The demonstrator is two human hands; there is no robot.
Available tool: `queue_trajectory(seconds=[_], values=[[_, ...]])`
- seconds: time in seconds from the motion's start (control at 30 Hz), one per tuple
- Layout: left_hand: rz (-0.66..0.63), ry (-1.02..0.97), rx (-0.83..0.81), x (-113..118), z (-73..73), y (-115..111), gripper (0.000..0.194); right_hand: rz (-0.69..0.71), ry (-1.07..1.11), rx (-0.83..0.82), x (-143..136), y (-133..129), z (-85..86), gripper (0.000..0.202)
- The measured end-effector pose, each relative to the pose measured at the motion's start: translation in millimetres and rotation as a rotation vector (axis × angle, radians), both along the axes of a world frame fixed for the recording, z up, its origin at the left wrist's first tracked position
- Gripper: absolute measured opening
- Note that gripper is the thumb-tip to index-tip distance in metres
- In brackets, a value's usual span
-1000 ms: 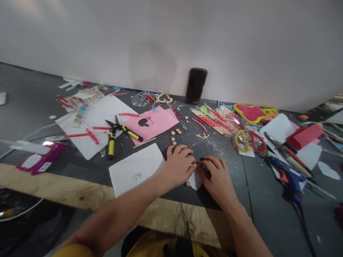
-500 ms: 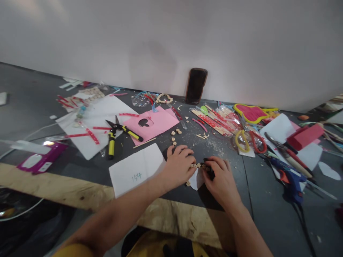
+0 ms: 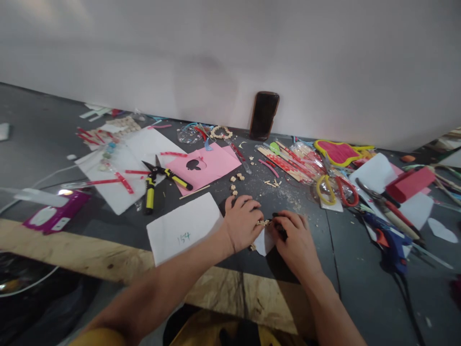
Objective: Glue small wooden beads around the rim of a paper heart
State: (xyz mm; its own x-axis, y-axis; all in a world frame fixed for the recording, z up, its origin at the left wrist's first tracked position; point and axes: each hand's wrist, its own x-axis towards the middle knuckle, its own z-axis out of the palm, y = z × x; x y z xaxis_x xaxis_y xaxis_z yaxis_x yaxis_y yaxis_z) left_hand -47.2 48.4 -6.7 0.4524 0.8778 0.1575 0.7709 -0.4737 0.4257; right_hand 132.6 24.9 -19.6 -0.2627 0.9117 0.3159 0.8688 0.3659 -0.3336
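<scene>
My left hand [image 3: 242,222] has its fingers curled over the dark tabletop, with thumb and fingertips closed on a short row of small pale wooden pieces [image 3: 263,223]. Just to its right, my right hand [image 3: 296,240] is closed around a small black object [image 3: 282,229], mostly hidden by the fingers, at the row's right end. Under the hands lies a scrap of white paper [image 3: 265,242], with another pale cluster [image 3: 252,247] at its left edge. Several similar clusters [image 3: 236,178] sit beyond my left hand.
Left of my hands are white foam marked 154 [image 3: 183,228], yellow-black pliers [image 3: 150,190] and pink paper [image 3: 216,166]. A phone [image 3: 264,115] leans on the wall. On the right lie scissors [image 3: 326,189], a blue glue gun [image 3: 394,245] and red-handled pliers [image 3: 399,216]. Sawdust litters the middle.
My right hand has shifted slightly, and less of the wooden row and the black object shows beside its fingers. My left hand stays almost still.
</scene>
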Motion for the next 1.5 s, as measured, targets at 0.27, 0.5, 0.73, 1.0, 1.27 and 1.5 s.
queue_trajectory(seconds=[0.27,0.5,0.73,1.0,1.27,1.5], values=[[-0.016,-0.001,-0.022,-1,3.9,-1,0.015,0.010,0.009,-0.004,1,0,-1.1,0.017],[-0.011,-0.016,-0.018,-1,2.4,-1,0.016,-0.019,0.037,-0.019,6,-4,9.0,0.021],[-0.012,-0.013,-0.021,-1,2.1,0,0.015,-0.110,-0.037,-0.045,14,-7,12.4,0.016],[-0.007,-0.028,0.018,-1,-2.9,0,0.014,-0.107,-0.071,-0.057,12,-7,12.7,0.017],[-0.008,-0.023,0.007,0,0.2,0,0.014,-0.093,-0.108,-0.095,7,-7,13.9,0.018],[-0.005,-0.029,0.011,-1,0.8,0,0.012,-0.086,-0.105,-0.093,8,-6,12.6,0.019]])
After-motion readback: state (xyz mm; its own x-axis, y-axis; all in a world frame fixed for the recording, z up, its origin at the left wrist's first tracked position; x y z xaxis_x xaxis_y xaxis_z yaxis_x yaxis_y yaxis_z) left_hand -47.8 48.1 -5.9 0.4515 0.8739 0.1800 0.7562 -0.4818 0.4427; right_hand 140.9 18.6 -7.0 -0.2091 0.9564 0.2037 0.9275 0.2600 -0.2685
